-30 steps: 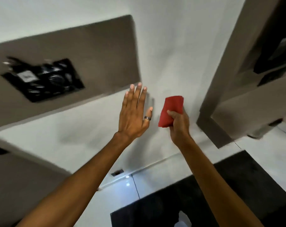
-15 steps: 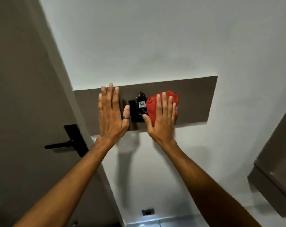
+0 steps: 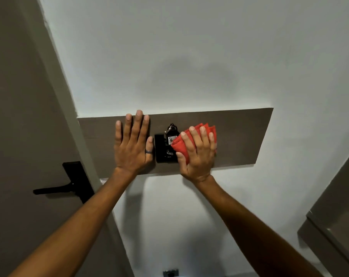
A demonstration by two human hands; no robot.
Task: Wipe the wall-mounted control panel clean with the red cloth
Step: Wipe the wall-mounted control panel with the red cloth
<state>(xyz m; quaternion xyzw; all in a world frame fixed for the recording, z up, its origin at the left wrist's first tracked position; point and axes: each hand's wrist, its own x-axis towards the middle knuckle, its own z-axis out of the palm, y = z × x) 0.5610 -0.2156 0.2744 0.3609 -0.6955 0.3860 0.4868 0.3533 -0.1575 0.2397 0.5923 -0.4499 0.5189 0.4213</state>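
The folded red cloth (image 3: 197, 140) lies flat against the brown rectangular wall board (image 3: 239, 136), pressed there under the right hand (image 3: 197, 154). That hand is spread open, palm on the fabric, fingers (image 3: 204, 136) pointing up and thumb along the cloth's lower left edge; it pins the cloth rather than closing around it. Red corners fan out above the fingertips and a strip shows left of the index finger.

Just left of the cloth, touching or slightly under its left edge, sits the black wall-mounted control panel (image 3: 163, 147), with a key ring and small white tag (image 3: 171, 139) hanging at its top. On the panel's other side the left hand (image 3: 132, 145) rests flat and empty on the board, fingers together and upward, a grey ring (image 3: 149, 151) on the thumb, which is just beside the panel's left edge.

Further left stands a grey-brown door (image 3: 19, 116) with a black lever handle (image 3: 55, 189). White wall (image 3: 169, 47) surrounds the board.
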